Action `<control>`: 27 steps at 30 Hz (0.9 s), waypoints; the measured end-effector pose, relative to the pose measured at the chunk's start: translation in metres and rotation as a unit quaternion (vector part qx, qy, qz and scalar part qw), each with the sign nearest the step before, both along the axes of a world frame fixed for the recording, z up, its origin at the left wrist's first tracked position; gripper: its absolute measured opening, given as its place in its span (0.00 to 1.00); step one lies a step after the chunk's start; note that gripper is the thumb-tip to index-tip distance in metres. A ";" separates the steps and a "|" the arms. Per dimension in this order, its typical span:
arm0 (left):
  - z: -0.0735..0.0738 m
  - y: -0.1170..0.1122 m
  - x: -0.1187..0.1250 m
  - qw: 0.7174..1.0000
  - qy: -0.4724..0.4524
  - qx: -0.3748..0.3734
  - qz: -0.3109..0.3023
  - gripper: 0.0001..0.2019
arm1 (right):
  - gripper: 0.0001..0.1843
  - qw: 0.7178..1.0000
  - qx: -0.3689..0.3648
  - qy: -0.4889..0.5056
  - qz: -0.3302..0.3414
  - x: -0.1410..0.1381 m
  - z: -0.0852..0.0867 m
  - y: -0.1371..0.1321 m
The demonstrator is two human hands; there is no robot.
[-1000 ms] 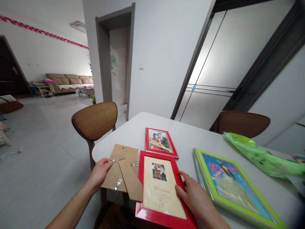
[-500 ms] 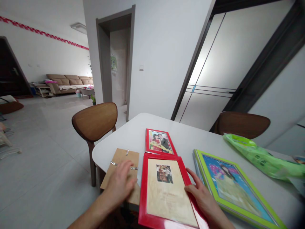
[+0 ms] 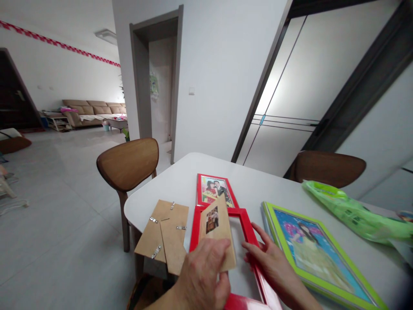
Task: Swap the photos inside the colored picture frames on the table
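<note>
My left hand (image 3: pixel 206 269) pinches a cream photo sheet (image 3: pixel 211 245) with a small picture on it, tilted up above the red picture frame (image 3: pixel 248 228). Through the frame's opening the white tabletop shows. My right hand (image 3: pixel 272 260) grips the frame's right side, thumb over the edge; some fingers are hidden. To the left lies a brown backing board (image 3: pixel 153 234) with metal clips and a fold-out stand leg. Behind, a smaller red frame (image 3: pixel 203 181) with a couple's photo lies flat, partly covered by the raised sheet.
A stack topped by a lime-green frame (image 3: pixel 322 249) lies on the right of the white table (image 3: pixel 183 176). Beyond it is a green plastic bag (image 3: pixel 358 215). Wooden chairs stand at the left (image 3: pixel 129 163) and the far right (image 3: pixel 329 168).
The cream sheet has come up out of the red frame, now tilted in my left hand. That hand moved right, off the backing board. My right hand stays at the frame's right side.
</note>
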State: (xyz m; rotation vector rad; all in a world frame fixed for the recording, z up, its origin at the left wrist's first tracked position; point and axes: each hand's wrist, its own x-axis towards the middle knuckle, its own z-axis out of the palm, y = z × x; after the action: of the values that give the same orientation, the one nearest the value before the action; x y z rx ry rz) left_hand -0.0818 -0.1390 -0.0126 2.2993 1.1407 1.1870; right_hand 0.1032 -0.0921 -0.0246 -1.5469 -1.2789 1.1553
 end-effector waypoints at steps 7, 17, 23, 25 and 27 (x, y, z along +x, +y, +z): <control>-0.008 -0.004 -0.068 0.956 -0.155 -0.174 0.179 0.25 | 0.29 0.943 0.055 -0.328 0.020 0.012 -0.025 0.011; -0.030 -0.003 -0.090 0.941 0.076 -0.252 0.213 0.22 | 0.25 0.876 0.103 -0.467 0.060 0.012 -0.036 0.010; -0.023 -0.003 -0.089 0.924 0.210 -0.224 0.228 0.21 | 0.23 0.864 0.118 -0.485 0.068 0.013 -0.036 0.008; -0.021 -0.004 -0.090 0.917 0.233 -0.223 0.235 0.20 | 0.21 0.853 0.152 -0.496 0.063 0.013 -0.036 0.009; -0.020 -0.005 -0.091 0.915 0.240 -0.218 0.239 0.19 | 0.20 0.847 0.198 -0.490 0.050 0.010 -0.036 0.009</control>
State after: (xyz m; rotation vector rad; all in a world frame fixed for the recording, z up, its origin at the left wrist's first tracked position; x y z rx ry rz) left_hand -0.1726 -0.1439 -0.0325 2.0573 1.9960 0.3988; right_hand 0.1135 -0.0827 -0.0606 -1.7922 -2.0968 0.0195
